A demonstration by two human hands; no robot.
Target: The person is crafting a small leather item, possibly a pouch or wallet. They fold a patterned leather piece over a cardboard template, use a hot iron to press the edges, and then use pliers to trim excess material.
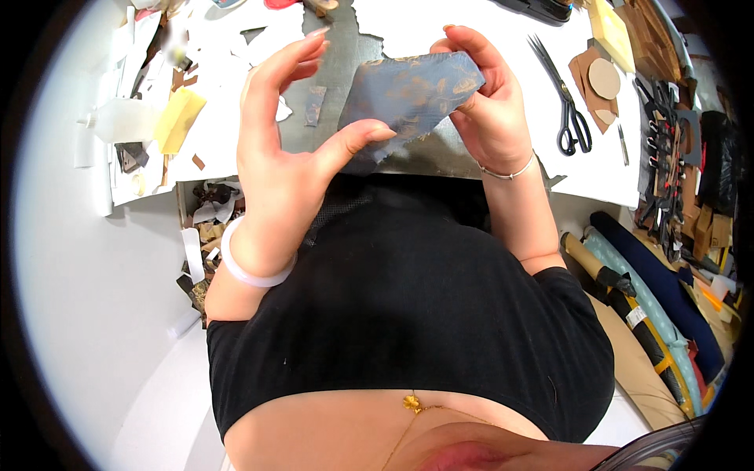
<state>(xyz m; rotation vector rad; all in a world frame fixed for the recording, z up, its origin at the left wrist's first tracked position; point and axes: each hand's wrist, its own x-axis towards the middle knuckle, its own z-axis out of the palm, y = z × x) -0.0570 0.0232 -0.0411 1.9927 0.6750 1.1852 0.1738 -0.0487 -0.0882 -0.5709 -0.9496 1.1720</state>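
Observation:
A blue-grey piece of fabric-like material [408,94] with a brown leaf pattern is held up over the work table. My right hand [495,106] pinches its right end between thumb and fingers. My left hand [283,133] is open, its fingers curved and spread wide from the thumb. The left thumb tip overlaps the lower edge of the piece in view; whether it touches, I cannot tell. Behind the left hand, a small scrap of similar patterned material [315,106] lies on the dark grey work surface [334,59].
Black scissors [561,98] and round and angular brown pieces [603,78] lie to the right. Yellow blocks [179,119] and a translucent bottle [126,119] are on the left. Below the table's left edge is a bin of scraps [212,212]; rolls of material [652,290] lean at the right.

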